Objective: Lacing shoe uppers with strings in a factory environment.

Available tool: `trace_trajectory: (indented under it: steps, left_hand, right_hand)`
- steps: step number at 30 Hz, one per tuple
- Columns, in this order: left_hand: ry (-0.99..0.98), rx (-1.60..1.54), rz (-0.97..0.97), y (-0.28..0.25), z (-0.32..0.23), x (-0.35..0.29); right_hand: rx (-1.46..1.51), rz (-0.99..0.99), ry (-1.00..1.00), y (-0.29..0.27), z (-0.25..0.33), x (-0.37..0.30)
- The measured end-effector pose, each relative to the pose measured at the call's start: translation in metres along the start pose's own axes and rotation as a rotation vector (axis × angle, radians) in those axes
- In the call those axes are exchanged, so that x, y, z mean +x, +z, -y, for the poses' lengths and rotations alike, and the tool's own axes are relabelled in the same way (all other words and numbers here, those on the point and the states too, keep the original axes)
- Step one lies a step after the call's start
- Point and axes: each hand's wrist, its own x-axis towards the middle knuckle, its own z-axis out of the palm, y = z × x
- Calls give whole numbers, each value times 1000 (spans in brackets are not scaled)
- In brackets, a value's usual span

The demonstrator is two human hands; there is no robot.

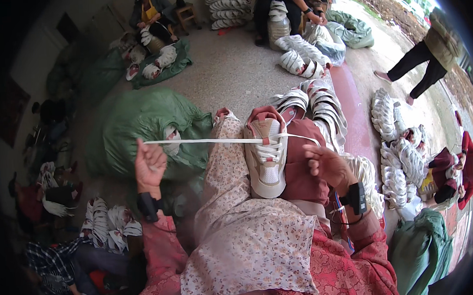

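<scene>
A beige and white sneaker [270, 173] with a reddish lining lies across my lap, toe toward me. A white shoelace [204, 141] runs through its upper eyelets. To the left, my left hand [149, 164] is closed on the lace's end, and that side stretches straight and taut from the shoe. On the right the lace curves slackly to my right hand [329, 164], whose fingers are loosely bent and apart beside the shoe. Where the lace passes at that hand is partly hidden. Beneath the shoe are my flowered apron [251, 247] and a dark red cloth [307, 171].
A large green sack [146, 133] with shoe uppers stands at the left. Stacked white uppers [327, 109] lie beyond my right knee, with further piles [398, 161] outside. Several people sit working around; one person [427, 49] stands at the upper right.
</scene>
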Motion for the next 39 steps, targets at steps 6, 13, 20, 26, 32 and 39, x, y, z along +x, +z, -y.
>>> trace_trajectory:
  steps: [6,13,20,26,32,39]
  left_hand:
    - [118,-32,11,-10,-25,-18]
    - [268,378,-298,-29,-38,-31]
    - [559,540,-662,-34,-28,-30]
    - [506,272,-694,-55,-22,-26]
    - [501,627,-961,-41,-8,-26]
    - [500,1612,249,117,107,27]
  right_hand:
    - [152,109,-25,-1,-24,55]
    - [493,266,-248,-32,13,49]
    - [521,149,-562,-132,59,-40]
    - [372,-128,-595,-198,35,-86]
    - [640,-634,-704,-208,42,-70]
    - [-102,-287,-546,-124,75,-15]
